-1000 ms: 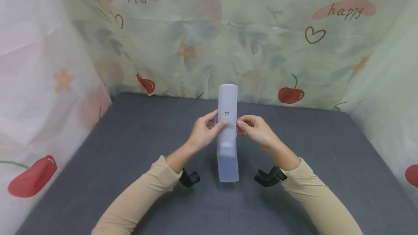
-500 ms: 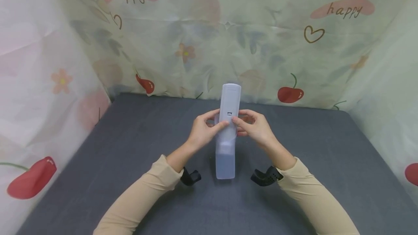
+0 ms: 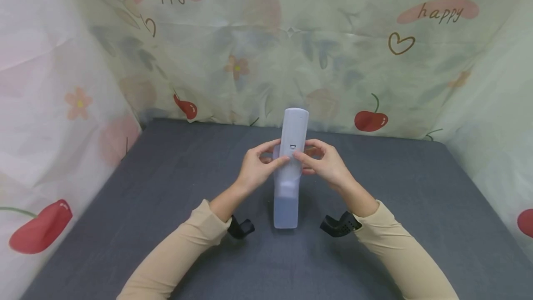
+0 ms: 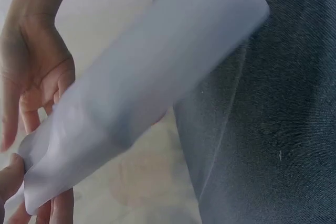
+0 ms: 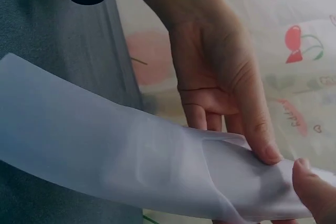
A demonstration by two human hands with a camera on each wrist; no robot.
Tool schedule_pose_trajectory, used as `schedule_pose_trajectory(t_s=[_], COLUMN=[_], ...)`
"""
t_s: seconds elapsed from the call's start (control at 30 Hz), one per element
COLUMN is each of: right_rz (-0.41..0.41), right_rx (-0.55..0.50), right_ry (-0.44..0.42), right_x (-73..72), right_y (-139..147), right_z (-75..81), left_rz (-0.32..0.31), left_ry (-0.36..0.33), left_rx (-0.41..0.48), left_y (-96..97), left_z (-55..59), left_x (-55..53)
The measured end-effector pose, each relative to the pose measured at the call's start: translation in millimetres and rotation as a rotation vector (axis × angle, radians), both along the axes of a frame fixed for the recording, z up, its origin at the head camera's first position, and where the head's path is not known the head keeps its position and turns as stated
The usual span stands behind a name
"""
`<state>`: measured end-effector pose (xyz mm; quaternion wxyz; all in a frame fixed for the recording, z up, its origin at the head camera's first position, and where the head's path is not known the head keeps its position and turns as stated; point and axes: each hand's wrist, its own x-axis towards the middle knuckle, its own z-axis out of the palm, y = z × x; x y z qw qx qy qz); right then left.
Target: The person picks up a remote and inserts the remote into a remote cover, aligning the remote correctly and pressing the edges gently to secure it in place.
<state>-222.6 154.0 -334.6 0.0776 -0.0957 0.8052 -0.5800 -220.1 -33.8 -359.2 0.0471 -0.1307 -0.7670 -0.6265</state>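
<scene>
A white remote control [image 3: 295,126] stands nearly upright over the table, its back with a small latch slot facing the head camera. A translucent sleeve [image 3: 286,212] covers its lower part and hangs below it. My left hand [image 3: 256,165] pinches the remote from the left, thumb on the back. From the right, my right hand [image 3: 326,165] grips it, thumb also on the back near the slot. In the right wrist view, the sleeve's curved rim crosses the remote [image 5: 247,169] near both thumbs. The left wrist view shows the sleeve [image 4: 147,61] slanting across. Several fingertips are hidden behind.
A dark grey cloth covers the table [image 3: 200,263]. Patterned curtains [image 3: 250,36] rise at its back and both sides. Black camera mounts sit on both wrists, the left mount [image 3: 241,228] and the right mount [image 3: 339,225] hanging over the table.
My right thumb has moved from the remote's right edge onto its back. The remote's top has tilted slightly right, and the sleeve's lower end has shifted slightly left.
</scene>
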Motion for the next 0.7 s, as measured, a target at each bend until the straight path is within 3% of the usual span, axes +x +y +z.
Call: schedule_pose_trajectory(t_s=[0.17, 0.3, 0.43, 0.57, 0.7], right_rz=[-0.011, -0.035, -0.045, -0.039, -0.006], right_rx=[-0.006, -0.021, -0.029, -0.011, 0.028], right_ry=[-0.002, 0.001, 0.012, 0.019, 0.027], right_x=[-0.4, -0.6, -0.7, -1.5, -3.1], right_y=[1, 3, 5, 7, 8], right_z=[-0.6, 1.5, 3.7, 4.6, 5.2], left_rz=[-0.03, -0.045, -0.05, -0.05, -0.022], left_ry=[-0.047, -0.147, -0.237, -0.269, -0.256], left_rx=[0.045, 0.146, 0.166, 0.157, 0.175], left_y=[0.0, -3.7, -7.5, -8.0, -5.5], left_z=[-2.7, -5.4, -9.8, -12.0, -11.5], left_x=[-0.6, -0.8, -1.3, -0.5, 0.8])
